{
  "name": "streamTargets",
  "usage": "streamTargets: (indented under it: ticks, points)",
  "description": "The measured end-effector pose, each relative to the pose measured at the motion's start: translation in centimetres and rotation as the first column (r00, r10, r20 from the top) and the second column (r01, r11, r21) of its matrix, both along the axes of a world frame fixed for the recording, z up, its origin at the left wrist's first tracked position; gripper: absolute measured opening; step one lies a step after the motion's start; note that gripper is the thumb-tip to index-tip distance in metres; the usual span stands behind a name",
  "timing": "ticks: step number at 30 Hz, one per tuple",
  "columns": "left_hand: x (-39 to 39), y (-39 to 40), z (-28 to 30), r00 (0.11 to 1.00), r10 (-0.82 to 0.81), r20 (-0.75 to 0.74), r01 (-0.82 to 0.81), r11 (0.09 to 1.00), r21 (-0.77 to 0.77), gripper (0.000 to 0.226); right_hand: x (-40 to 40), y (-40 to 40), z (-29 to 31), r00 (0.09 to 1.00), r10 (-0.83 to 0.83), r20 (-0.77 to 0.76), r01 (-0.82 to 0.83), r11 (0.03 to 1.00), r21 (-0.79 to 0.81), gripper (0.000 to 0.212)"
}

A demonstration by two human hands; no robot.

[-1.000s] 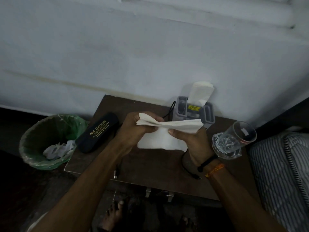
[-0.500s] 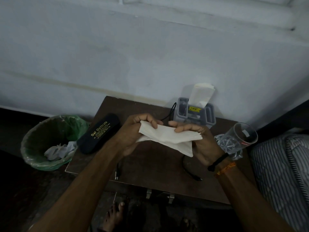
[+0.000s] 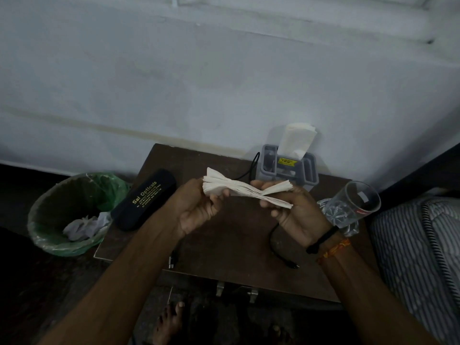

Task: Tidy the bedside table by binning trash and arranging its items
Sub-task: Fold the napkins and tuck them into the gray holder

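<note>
A dark wooden bench (image 3: 224, 250) stands against a pale wall. Above its middle, the left hand (image 3: 196, 210) and right hand (image 3: 296, 212) pinch opposite ends of a napkin stack (image 3: 245, 191): light, limp, apt to fan; hold it pressed flat at both ends, holder (image 3: 290, 168) at one o'clock

Bare bench (image 3: 224, 247) shows under and between the forearms, hemmed by the black glasses case (image 3: 144, 199) at left, the grey tissue holder (image 3: 288, 168) by the wall, the tilted glass (image 3: 353, 205) at right, and a black cable (image 3: 280, 252) trailing across.
</note>
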State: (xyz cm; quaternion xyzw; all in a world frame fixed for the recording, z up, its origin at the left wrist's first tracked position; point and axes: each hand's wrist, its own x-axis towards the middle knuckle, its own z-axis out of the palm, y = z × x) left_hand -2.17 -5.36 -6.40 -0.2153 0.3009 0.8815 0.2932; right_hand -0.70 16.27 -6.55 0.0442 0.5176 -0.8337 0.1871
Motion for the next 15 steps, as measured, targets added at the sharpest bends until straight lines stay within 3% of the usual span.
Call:
streamTargets:
  ticks: [3,7,12,15]
  points:
    - [0.1,-0.1,0.1,0.995,0.063,0.077,-0.068,0.996,0.056,0.026,-0.3,0.1,-0.1,0.998,-0.035,0.047,0.037,0.998,-0.043,0.022]
    - [0.1,-0.2,0.2,0.983,0.125,0.133,-0.134,0.989,0.061,0.027,-0.4,0.4,0.0,0.996,-0.045,0.081,0.05,0.997,-0.055,0.045]
    - [0.4,-0.2,0.7,0.976,0.154,0.154,-0.159,0.987,0.018,0.029,-0.5,0.7,0.0,0.994,-0.065,0.086,0.071,0.995,-0.067,0.03]
    - [0.5,-0.2,0.9,0.973,0.163,0.161,-0.169,0.985,0.027,0.029,-0.7,1.2,-0.2,0.99,-0.099,0.103,0.105,0.993,-0.056,0.04]
